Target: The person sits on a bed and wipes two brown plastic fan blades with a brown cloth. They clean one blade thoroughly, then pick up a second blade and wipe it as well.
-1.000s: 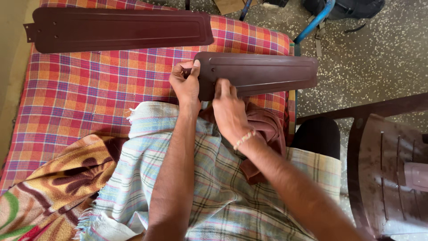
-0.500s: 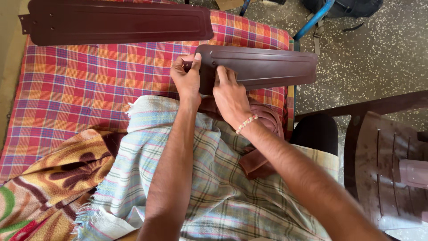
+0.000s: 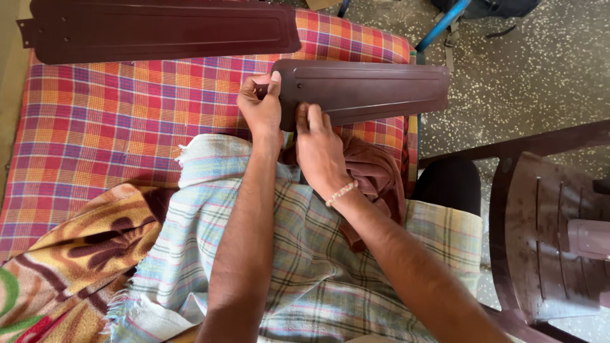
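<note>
The left hand (image 3: 260,108) is closed around the narrow root end of a dark brown fan blade (image 3: 368,92), thumb up over its top edge, pinning it in place. Just beside it the right hand (image 3: 318,149) presses on the blade's near edge with its fingers curled; a maroon cloth (image 3: 375,174) is bunched under the palm, though I cannot tell how firmly it is gripped. From the hands the blade runs off to the right, over the edge of the checked bedcover (image 3: 127,127). It looks like wiping, with only the root end being worked on, so most of this blade seems left. Beyond the left hand lies a second fan blade (image 3: 159,28), untouched. A brown plastic chair (image 3: 546,241) stands right of the right arm.
</note>
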